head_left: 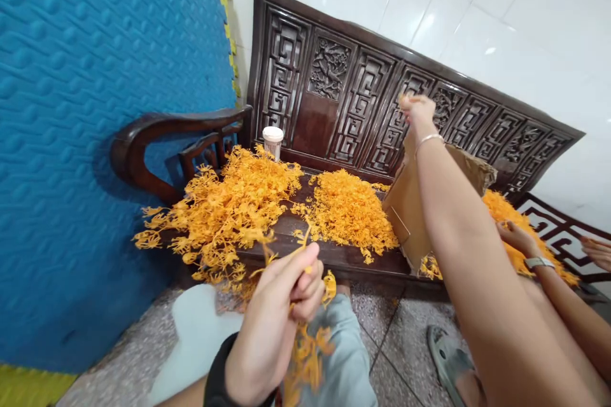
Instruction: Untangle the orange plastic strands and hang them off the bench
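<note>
Sprigs of orange plastic foliage (305, 356) sit pinched in the closed left hand (277, 324) near the lap; the right hand (417, 111) reaches far, its grip hidden. Two heaps (238, 203) already lie on the wooden bench (334, 257), more beside the cardboard box (410, 210) at right

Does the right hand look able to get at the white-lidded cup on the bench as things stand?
Probably yes: the right hand is raised over the bench with open space toward the cup; only orange sprigs lie below.

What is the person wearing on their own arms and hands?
Both hands are bare, no gloves. The left hand has a black band or cuff at the wrist. The right hand has a thin silver bracelet at the wrist; that forearm is unsleeved.
</note>
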Demonstrator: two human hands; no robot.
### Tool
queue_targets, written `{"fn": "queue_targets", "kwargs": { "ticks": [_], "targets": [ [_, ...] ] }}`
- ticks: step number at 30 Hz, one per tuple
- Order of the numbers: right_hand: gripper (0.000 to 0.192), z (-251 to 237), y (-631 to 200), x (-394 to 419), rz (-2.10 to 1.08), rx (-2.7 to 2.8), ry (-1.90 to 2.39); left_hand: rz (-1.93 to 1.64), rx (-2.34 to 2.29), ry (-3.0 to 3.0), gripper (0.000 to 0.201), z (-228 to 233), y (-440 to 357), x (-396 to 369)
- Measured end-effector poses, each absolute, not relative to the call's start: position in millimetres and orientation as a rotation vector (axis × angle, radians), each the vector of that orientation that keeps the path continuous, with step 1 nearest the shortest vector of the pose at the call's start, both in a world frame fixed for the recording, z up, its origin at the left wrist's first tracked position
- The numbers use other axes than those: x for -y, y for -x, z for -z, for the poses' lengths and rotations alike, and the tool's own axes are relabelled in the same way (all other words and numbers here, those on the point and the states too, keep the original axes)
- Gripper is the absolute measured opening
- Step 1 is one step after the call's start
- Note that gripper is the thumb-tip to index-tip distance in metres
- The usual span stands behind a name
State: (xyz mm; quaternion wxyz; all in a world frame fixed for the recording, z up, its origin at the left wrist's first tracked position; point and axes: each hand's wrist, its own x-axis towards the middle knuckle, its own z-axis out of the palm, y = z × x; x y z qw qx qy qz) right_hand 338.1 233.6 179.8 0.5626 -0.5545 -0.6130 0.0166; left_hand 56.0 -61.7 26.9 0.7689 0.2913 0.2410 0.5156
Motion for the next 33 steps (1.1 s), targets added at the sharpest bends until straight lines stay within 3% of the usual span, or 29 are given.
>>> {"fn": "queue_targets", "kwargs": {
  "ticks": [2,6,11,24,28,33],
  "targets": [
    [0.018,-145,-345,-224,-0.106,1.253,1.541,-1.065,-0.524,-0.679,0.039,-23,-59,57],
    [0.019,-82,-341,-220,-0.198,1.390,1.689,-0.982,-0.546,-0.701,0.036,-16,-64,47],
    [0.017,-47,-349,-226,-0.158,1.619,1.912,-0.848,-0.647,-0.809,0.036,-2,-74,48],
    [0.013,-54,-347,-219,-0.103,1.897,1.855,-0.755,-0.664,-0.840,0.035,5,-96,32],
    [0.010,-65,-343,-201,-0.172,1.928,1.618,-0.767,-0.633,-0.781,0.035,4,-96,22],
    [0.014,-69,-315,-150,-0.473,1.834,1.208,-0.862,-0.512,-0.694,0.033,-5,-88,5]
  ]
}}
